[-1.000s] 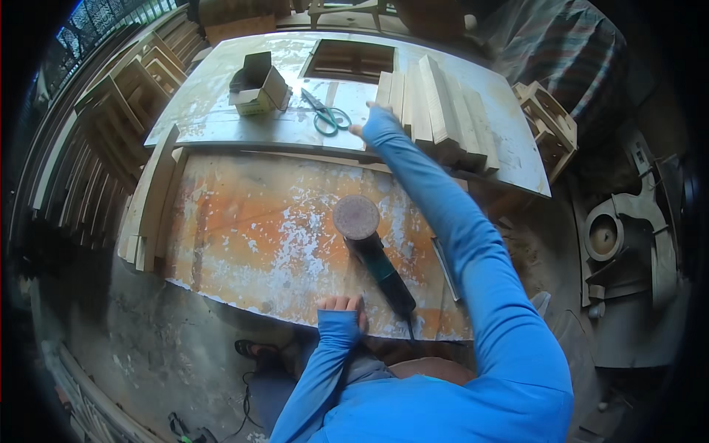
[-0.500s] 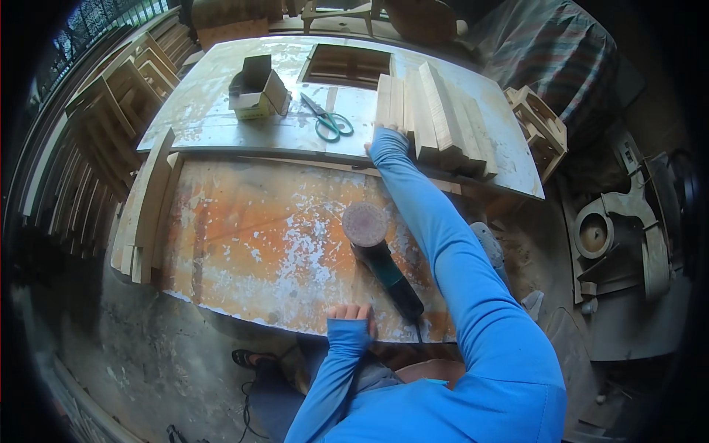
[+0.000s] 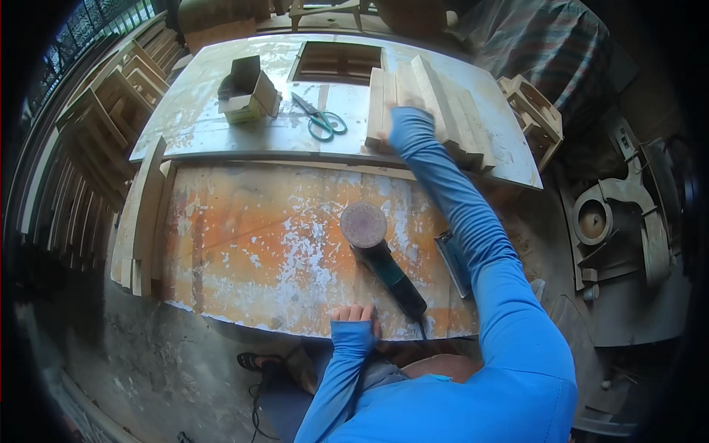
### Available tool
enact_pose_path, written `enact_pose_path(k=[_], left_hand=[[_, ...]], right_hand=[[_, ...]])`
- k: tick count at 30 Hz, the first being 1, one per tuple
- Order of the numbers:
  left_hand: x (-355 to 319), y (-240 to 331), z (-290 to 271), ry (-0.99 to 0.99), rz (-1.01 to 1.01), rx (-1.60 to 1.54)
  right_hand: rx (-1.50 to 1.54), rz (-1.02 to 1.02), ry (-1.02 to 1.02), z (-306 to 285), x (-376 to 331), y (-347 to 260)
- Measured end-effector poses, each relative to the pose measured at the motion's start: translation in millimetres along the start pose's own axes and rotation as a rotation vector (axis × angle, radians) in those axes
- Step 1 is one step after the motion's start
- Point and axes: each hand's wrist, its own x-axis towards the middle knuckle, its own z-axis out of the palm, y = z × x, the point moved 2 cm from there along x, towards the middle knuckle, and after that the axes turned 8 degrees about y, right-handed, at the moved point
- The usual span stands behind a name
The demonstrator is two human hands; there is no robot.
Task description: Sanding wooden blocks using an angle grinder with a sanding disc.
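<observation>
My right hand point(image 3: 410, 100), blurred by motion, is over a stack of pale wooden strips point(image 3: 443, 111) at the right of the far white board. The blue sleeve partly covers it, so its grip does not show. My left hand point(image 3: 354, 313) rests at the near edge of the worn orange board, fingers curled, with nothing visible in them. In front of me on that board lies a dark green power sander point(image 3: 384, 269) with its round disc point(image 3: 362, 224) facing up. Beside my right forearm is a second, grey-blue tool point(image 3: 453, 264), partly hidden by the sleeve.
On the white board point(image 3: 192, 103) are an open cardboard box point(image 3: 247, 92), green-handled scissors point(image 3: 323, 122) and a rectangular opening point(image 3: 336, 63). Long wooden pieces point(image 3: 144, 221) lie at the orange board's point(image 3: 244, 236) left edge. Wooden frames point(image 3: 111, 125) stand left; machinery point(image 3: 613, 221) stands right.
My right hand has moved slightly up and right, from the left strips further over the stack. More of the grey-blue tool shows beside my forearm. My left hand stays at the board's edge.
</observation>
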Motion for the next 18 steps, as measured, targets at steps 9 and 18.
enact_pose_path(k=[9, 18], left_hand=[[-1, 8, 2, 0.013, 0.027, 0.046], [-2, 5, -3, 0.035, 0.018, 0.032]], right_hand=[[0.521, 0.430, 0.087, 49, 27, 127], [0.857, 0.542, 0.498, 68, 12, 225]])
